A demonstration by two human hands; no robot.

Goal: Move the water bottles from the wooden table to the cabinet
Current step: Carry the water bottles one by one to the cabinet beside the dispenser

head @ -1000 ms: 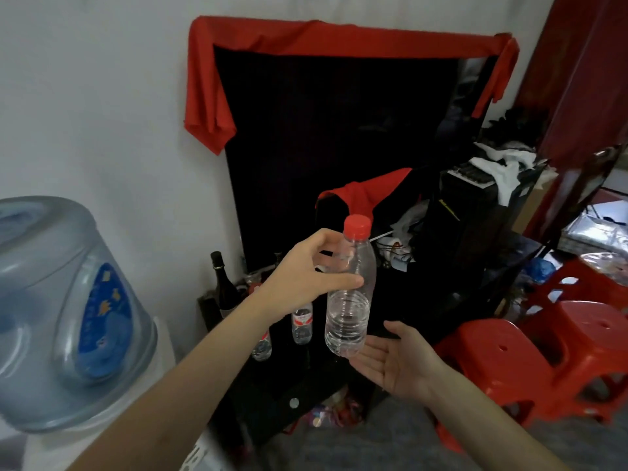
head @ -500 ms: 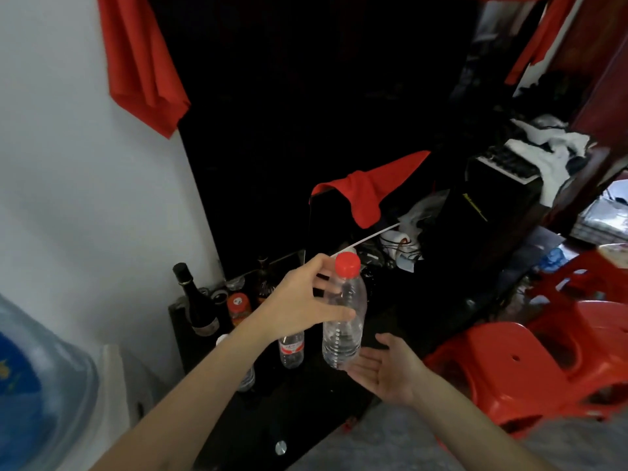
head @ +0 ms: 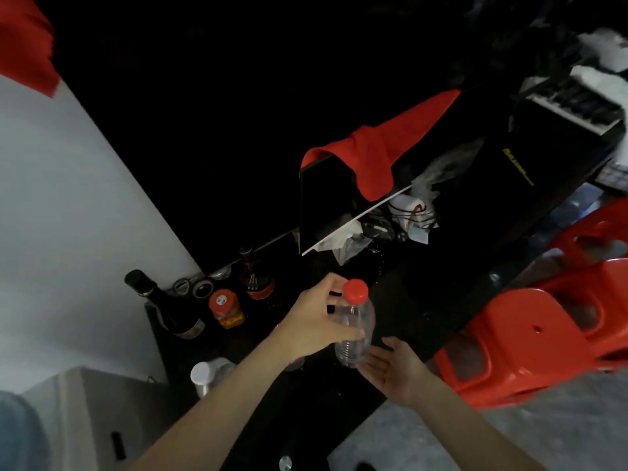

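Note:
A clear water bottle [head: 355, 331] with a red cap stands upright in the air over the black cabinet top [head: 390, 300]. My left hand [head: 316, 321] grips it around the upper body, thumb in front and fingers behind. My right hand [head: 394, 368] lies palm up with straight fingers just under and right of the bottle's base. Another bottle with a white cap [head: 204, 373] stands on the cabinet near my left forearm, partly hidden by it.
At the cabinet's left end stand a dark wine bottle [head: 163, 307], a red-lidded jar [head: 226, 309] and a brown bottle [head: 256, 277]. A tilted black panel with a red cloth [head: 373, 158] and clutter lie behind. Red plastic stools [head: 530, 334] crowd the right. A white dispenser body [head: 78, 409] is lower left.
The bottle has come down and closer to the cabinet top in my left hand. My right hand stayed under its base. My view has tilted down and moved closer.

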